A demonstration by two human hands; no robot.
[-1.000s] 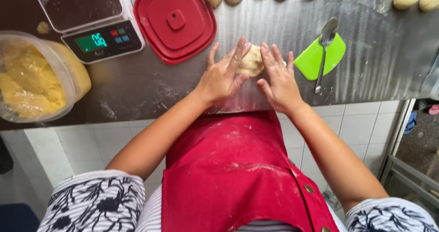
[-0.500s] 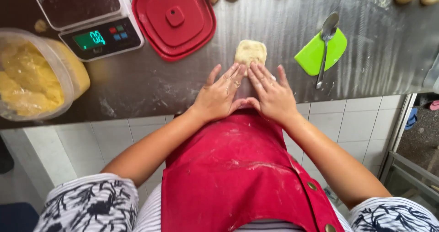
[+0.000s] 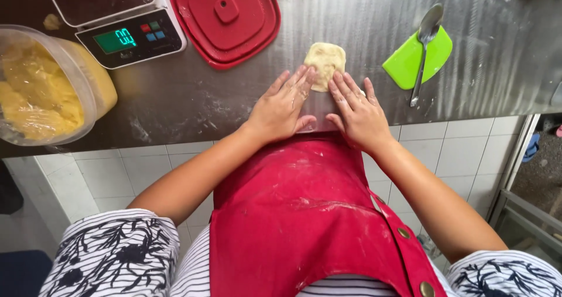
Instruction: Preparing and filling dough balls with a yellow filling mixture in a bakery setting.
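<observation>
Your left hand (image 3: pixel 280 108) and right hand (image 3: pixel 358 111) lie flat, fingers spread, near the counter edge (image 3: pixel 175 142) — bare steel between. The dough piece (image 3: pixel 324 64) runs lengthwise away from you — fingertips touching its near end.

Brushed steel counter (image 3: pixel 497 69) over white tiled wall (image 3: pixel 456 150), grey floor (image 3: pixel 541 177) to the right.

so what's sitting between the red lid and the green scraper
In the head view, the flattened dough piece lies on the steel counter between the red lid and the green scraper; both hands' fingertips touch its near edge.
</observation>
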